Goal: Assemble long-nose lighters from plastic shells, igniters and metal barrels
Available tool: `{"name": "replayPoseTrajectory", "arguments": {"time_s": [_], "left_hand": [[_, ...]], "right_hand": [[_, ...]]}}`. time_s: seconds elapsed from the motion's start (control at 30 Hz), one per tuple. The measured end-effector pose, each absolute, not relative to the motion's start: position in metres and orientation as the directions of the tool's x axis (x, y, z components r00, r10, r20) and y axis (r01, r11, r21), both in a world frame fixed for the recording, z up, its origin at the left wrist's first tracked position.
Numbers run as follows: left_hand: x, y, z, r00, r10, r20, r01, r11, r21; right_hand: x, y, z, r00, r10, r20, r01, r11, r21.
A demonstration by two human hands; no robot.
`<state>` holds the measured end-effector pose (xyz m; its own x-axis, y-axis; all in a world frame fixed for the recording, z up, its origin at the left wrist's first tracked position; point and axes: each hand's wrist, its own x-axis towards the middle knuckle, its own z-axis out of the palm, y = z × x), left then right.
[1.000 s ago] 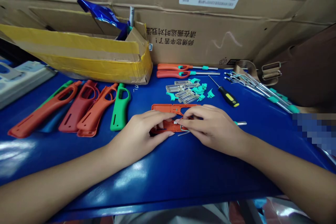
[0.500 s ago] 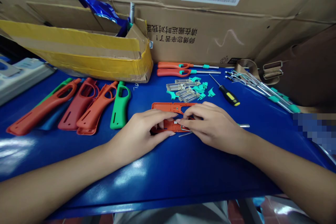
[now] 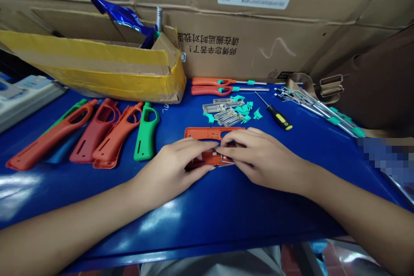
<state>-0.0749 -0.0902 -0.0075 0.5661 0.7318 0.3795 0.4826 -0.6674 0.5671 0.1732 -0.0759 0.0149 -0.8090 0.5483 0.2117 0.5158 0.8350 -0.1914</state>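
An open orange plastic lighter shell (image 3: 202,133) lies flat on the blue table (image 3: 207,220) in front of me. My left hand (image 3: 176,168) presses on its left part, fingers curled over it. My right hand (image 3: 258,155) covers its right part, thumb and forefinger pinched on a small part with a thin wire inside the shell. Both hands hide most of the shell.
Orange, red and green handle shells (image 3: 106,131) lie at the left. Clear and teal small parts (image 3: 231,111), a yellow-black screwdriver (image 3: 278,118), two assembled orange lighters (image 3: 223,86) and metal rods (image 3: 318,110) lie behind. A taped cardboard box (image 3: 97,67) stands at back left.
The metal rod that stuck out to the right of my right hand no longer shows. Both hands stay on the orange shell with only small finger shifts.
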Motion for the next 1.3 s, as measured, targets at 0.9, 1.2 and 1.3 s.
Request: {"name": "replayPoseTrajectory", "arguments": {"time_s": [0.9,1.2,1.3], "left_hand": [[-0.079,-0.092,-0.002,0.585,0.727,0.359,0.53,-0.678,0.509],[-0.081,-0.088,0.0,0.638,0.688,0.345,0.537,-0.719,0.44],[-0.082,-0.087,0.001,0.643,0.694,0.324,0.561,-0.715,0.417]], "right_hand": [[0.202,-0.073,0.049,-0.751,0.594,0.288,0.599,0.796,-0.08],[0.235,-0.061,0.055,-0.744,0.653,-0.14,0.663,0.696,-0.277],[0.231,-0.062,0.053,-0.755,0.646,-0.112,0.651,0.719,-0.243]]}}
